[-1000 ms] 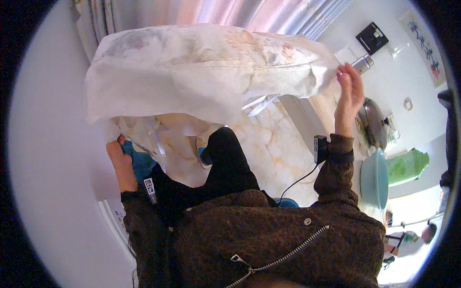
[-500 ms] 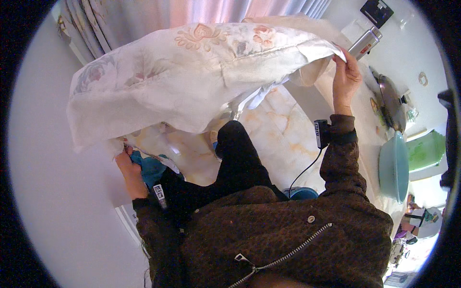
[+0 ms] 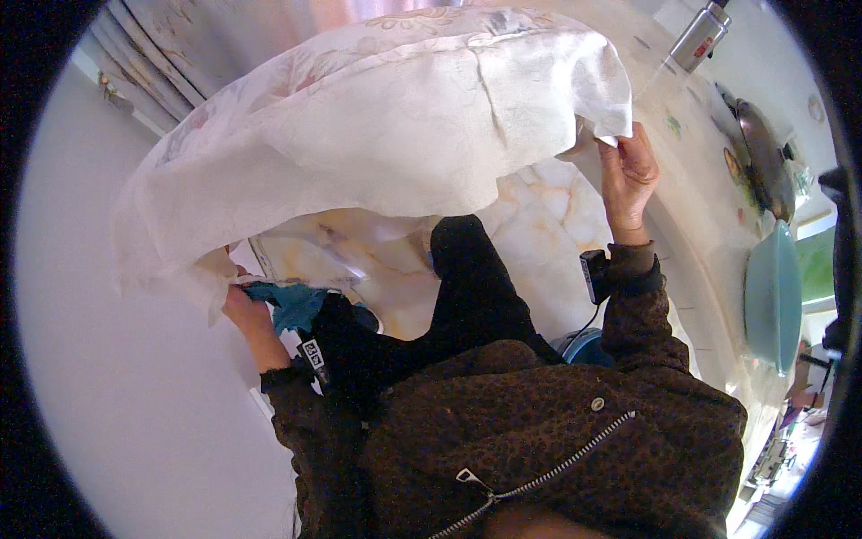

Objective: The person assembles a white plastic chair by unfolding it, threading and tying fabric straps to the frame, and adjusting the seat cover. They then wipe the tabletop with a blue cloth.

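Note:
A large whitish cloth (image 3: 359,135) with a faded floral print along its far side is stretched in the air between my two hands. At the right, my right hand (image 3: 631,175) pinches a corner of it between thumb and fingers. My left hand (image 3: 244,301), lower and to the left, is closed on the opposite edge, its fingertips partly covered by the fabric. A teal cloth (image 3: 296,304) hangs right beside the left hand; whether the hand also grips it, I cannot tell. The middle of the whitish cloth bulges up and away from me.
On the right runs a pale counter (image 3: 696,216) carrying a steel flask (image 3: 700,38), a lidded pan (image 3: 763,162) and a light-blue basin (image 3: 774,301). A blue bucket (image 3: 588,346) stands by my right side on the marbled floor (image 3: 548,229). Curtains (image 3: 144,58) hang ahead; a white wall (image 3: 108,359) is left.
The whitish cloth has swung, showing more of its plain side and less print. My right hand has come lower with its corner, while the left still holds its edge.

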The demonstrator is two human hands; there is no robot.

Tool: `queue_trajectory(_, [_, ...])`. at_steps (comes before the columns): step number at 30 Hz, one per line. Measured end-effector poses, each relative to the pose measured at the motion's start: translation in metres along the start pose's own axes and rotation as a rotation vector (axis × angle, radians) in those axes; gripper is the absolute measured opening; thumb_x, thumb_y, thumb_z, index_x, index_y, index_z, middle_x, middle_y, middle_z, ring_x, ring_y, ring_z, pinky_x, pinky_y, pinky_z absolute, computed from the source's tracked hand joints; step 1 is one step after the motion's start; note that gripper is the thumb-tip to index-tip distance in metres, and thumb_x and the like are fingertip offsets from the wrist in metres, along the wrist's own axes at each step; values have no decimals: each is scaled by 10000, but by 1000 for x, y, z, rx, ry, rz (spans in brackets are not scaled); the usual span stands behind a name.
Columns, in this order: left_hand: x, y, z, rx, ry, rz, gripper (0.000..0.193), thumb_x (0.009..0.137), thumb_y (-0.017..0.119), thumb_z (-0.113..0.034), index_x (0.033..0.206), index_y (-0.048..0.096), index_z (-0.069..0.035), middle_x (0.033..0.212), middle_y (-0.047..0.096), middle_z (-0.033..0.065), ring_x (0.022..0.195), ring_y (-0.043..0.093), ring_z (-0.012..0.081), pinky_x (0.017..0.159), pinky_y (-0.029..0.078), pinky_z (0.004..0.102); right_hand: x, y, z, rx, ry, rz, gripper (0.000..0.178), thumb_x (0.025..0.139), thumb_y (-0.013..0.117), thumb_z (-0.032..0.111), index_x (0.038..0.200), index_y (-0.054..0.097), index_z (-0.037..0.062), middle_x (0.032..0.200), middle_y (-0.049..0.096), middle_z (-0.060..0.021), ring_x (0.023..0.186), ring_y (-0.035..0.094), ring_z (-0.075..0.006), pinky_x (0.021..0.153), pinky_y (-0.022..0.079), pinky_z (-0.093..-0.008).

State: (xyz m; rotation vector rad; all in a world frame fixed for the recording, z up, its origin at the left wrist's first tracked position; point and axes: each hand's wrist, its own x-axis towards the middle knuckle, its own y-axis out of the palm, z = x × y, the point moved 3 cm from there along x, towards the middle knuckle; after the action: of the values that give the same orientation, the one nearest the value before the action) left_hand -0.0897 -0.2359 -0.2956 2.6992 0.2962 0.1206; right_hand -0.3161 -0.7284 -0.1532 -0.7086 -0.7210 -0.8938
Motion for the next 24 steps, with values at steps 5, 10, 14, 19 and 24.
queue_trajectory(5, [-2,-6,-3,-287,-110,129,382,886,348,-151,1168,462,81,650,471,24,444,334,67,390,291,188,-9,-5,-12,37,5,-27,132,776,578,-64,876,612,16,851,565,-44,787,538,-109,665,431,-212])
queue_trajectory(10, [-10,-22,3,-345,-12,76,312,880,359,-147,1055,501,69,674,496,54,426,319,63,359,254,189,-16,-13,-30,111,93,-40,120,782,577,-51,880,610,10,878,565,-53,812,548,-122,679,456,-221])
queue_trajectory(14, [-9,-19,6,-263,-79,206,339,900,405,-263,1133,492,-33,777,526,73,453,351,85,378,292,189,-13,-15,-30,72,56,-39,129,776,583,-51,884,613,12,883,565,-60,805,556,-129,685,462,-228])
queue_trajectory(19, [-25,-5,4,-85,-230,260,366,891,458,-235,1192,477,-26,859,571,64,461,377,63,411,296,181,-10,-14,-21,86,83,-37,127,760,595,-52,869,614,10,868,563,-63,794,554,-126,672,458,-225])
queue_trajectory(24, [-30,10,13,18,-405,248,286,897,463,-261,1100,504,-64,714,499,8,409,313,48,378,236,180,-14,-10,-27,29,76,-25,74,737,621,-36,795,597,1,782,538,-49,722,522,-117,613,431,-223])
